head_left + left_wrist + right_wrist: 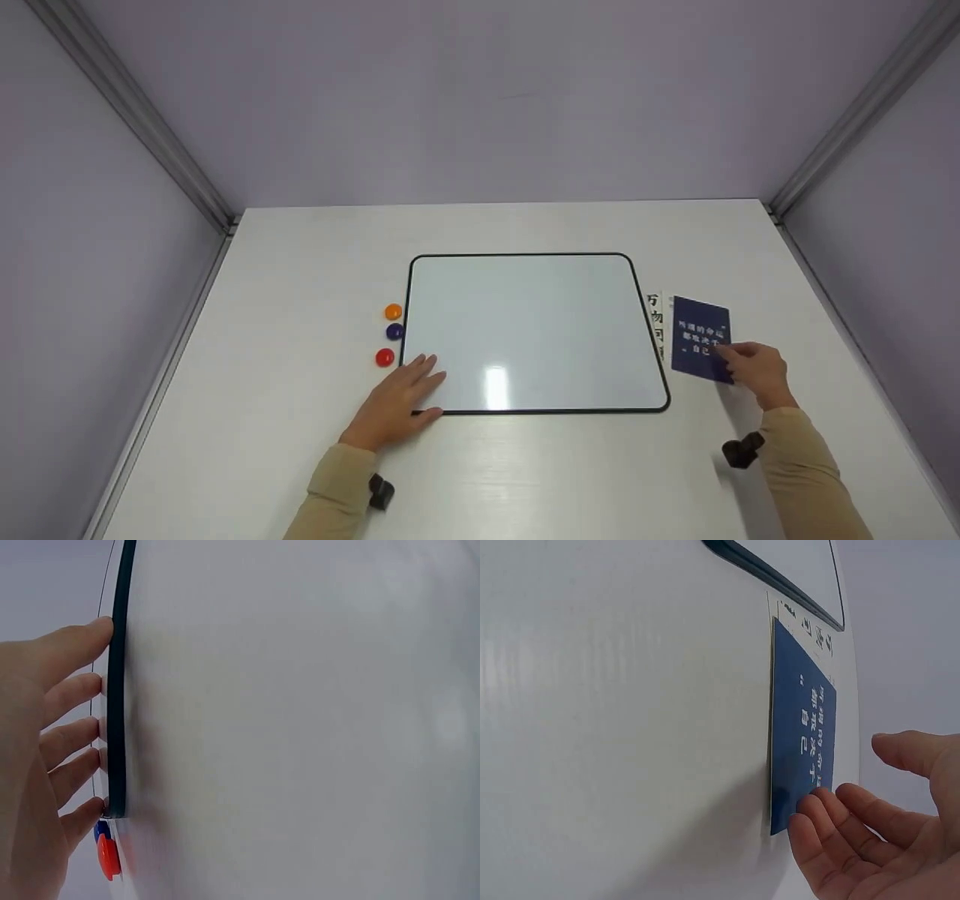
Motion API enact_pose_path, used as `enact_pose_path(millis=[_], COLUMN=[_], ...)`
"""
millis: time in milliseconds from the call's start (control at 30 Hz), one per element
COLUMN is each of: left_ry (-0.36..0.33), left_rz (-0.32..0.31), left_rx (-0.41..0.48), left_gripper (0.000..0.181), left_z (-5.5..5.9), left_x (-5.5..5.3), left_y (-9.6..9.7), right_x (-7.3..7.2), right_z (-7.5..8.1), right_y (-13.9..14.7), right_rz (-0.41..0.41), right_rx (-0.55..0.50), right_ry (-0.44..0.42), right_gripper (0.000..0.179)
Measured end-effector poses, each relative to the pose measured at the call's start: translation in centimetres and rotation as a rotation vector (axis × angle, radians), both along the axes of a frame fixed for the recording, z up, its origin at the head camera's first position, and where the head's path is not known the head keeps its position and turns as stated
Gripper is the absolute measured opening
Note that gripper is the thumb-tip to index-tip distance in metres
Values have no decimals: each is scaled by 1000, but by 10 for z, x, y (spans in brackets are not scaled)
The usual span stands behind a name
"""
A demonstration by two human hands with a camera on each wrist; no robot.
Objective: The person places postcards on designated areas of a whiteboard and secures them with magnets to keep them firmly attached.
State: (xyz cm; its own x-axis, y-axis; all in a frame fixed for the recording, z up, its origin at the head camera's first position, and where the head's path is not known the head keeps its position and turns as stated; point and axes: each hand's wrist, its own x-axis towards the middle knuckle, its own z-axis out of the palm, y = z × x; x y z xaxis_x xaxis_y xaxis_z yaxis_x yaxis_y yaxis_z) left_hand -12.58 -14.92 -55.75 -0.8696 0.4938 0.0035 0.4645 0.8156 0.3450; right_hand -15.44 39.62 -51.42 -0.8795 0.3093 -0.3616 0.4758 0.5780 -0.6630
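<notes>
A whiteboard [525,322] with a black rim and rounded corners lies on the table. My left hand [396,403], fingers spread, rests on its near-left corner; the fingertips touch the white surface in the left wrist view. Right of the board, a dark blue card [696,319] with white Chinese characters lies over a white card [656,319] with black characters. The fingertips of my right hand [759,371] are at the blue card's right edge. In the right wrist view, the thumb [907,751] stands apart from the card and the fingers are loosely bent.
Beside the board's left edge are an orange round magnet [393,311], a dark blue one [394,331] and a red one [385,358]. The white table [525,465] meets grey-purple walls at the back and both sides. Black wrist devices hang at both sleeves.
</notes>
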Motion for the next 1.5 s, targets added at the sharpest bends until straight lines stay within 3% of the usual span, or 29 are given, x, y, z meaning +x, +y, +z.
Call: enact_pose_path(millis=[167,467,700,967,1267,1500], left_ry=[18,-9,-4,31,48,40], left_rz=[-6,2,-4,-15,-13,-12], left_rx=[-10,-10,-16,13,-10,-4], left_gripper=[57,57,58,55,56,56], left_z=[-2,-1,-1,0,0,-1], left_x=[0,0,0,0,1,0], left_y=[0,0,0,0,0,0], right_x=[1,1,0,-1,-10,-11], right_z=[1,0,-2,-4,-8,-7], right_y=[5,11,10,6,-6,-10], right_rz=[-71,-149,-156,-134,-157,-156], right_rx=[-44,-58,-4,56,114,115], right_ry=[-35,-95,-149,-101,-161,-145], right_gripper=[60,57,59,62,87,83])
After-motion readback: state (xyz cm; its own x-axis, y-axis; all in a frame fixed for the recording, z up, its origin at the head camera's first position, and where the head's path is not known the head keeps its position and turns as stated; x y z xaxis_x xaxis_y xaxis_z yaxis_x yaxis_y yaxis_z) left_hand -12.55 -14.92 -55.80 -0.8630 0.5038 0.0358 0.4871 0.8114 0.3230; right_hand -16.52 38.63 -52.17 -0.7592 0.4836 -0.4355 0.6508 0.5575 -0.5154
